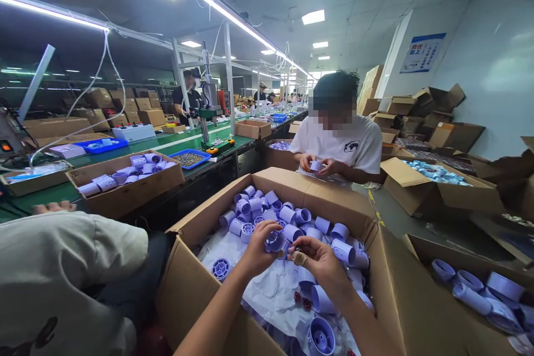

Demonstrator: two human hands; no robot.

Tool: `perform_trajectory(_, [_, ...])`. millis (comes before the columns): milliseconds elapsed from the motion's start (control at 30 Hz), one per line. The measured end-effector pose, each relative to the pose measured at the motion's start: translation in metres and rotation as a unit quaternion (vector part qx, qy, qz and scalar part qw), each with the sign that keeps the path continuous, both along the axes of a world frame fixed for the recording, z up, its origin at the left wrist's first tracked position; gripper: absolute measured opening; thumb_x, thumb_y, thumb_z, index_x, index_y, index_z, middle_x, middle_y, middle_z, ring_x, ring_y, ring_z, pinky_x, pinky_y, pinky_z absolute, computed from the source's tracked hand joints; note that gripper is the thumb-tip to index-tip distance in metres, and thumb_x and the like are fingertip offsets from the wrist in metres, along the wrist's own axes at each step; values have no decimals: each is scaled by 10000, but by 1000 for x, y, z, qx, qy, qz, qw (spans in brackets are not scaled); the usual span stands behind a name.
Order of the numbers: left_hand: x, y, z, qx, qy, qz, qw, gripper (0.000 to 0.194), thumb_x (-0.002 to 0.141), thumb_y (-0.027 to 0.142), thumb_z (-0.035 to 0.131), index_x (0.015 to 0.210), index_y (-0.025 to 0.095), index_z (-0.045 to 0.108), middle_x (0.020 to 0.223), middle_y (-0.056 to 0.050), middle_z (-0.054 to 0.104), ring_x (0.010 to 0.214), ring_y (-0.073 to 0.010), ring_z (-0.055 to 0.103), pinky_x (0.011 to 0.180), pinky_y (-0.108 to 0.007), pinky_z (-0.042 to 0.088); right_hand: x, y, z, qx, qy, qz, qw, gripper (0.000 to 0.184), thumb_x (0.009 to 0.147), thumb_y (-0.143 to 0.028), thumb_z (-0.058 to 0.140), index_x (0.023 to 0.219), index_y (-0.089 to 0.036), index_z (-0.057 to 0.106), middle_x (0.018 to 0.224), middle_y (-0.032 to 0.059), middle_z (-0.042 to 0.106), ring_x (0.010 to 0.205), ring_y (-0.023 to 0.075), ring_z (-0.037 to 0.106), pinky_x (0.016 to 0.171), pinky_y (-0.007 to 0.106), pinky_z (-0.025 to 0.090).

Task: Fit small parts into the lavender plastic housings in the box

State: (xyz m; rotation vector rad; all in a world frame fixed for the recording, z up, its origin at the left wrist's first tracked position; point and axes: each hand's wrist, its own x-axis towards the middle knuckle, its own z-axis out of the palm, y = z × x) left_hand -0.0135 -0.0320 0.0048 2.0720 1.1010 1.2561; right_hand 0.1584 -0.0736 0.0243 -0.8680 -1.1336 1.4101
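My left hand (259,247) is closed around a purple round plastic housing (274,241), its ribbed end turned toward me. Close beside it, the fingers of my right hand (319,261) are pinched together on something small and dark that I cannot make out; its thumb has a tan covering. Both hands are above an open cardboard box (386,289) holding many purple plastic housings (287,214) on white paper (267,289). Small shiny red pieces (302,300) lie on the paper below my right hand. Another round housing (321,336) sits near the box's front.
Across the box, a person in a white shirt (337,144) handles a purple part. A grey-sleeved person (70,267) sits at my left by the green conveyor line (167,150). Boxes of purple parts stand left (125,175) and right (479,295).
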Motion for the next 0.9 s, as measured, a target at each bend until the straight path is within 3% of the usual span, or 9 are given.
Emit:
perform_trajectory(533, [2, -4, 5, 17, 61, -40, 997, 365, 691, 267, 724, 1039, 242, 615, 1123, -93, 620, 1097, -261, 524, 974, -429, 395, -5, 3, -8, 14, -5, -10, 1000, 319, 571, -405, 830, 781, -213, 684, 741, 10, 705, 708, 173, 647, 683, 301, 515])
perform_trajectory(700, [2, -3, 4, 11, 72, -53, 996, 429, 643, 265, 764, 1042, 241, 609, 1097, -86, 629, 1087, -266, 532, 965, -423, 401, -8, 6, -13, 20, -14, -9, 1000, 342, 549, -394, 840, 772, -211, 658, 725, -1, 682, 717, 167, 633, 678, 290, 505])
perform_trajectory(900, [5, -7, 6, 4, 83, -31, 996, 429, 638, 227, 750, 1039, 231, 597, 1080, -83, 642, 1058, -269, 540, 944, -433, 396, -14, 2, -16, 67, -70, -49, 994, 263, 730, -408, 704, 890, -249, 567, 832, 9, 683, 774, 188, 647, 735, 334, 506])
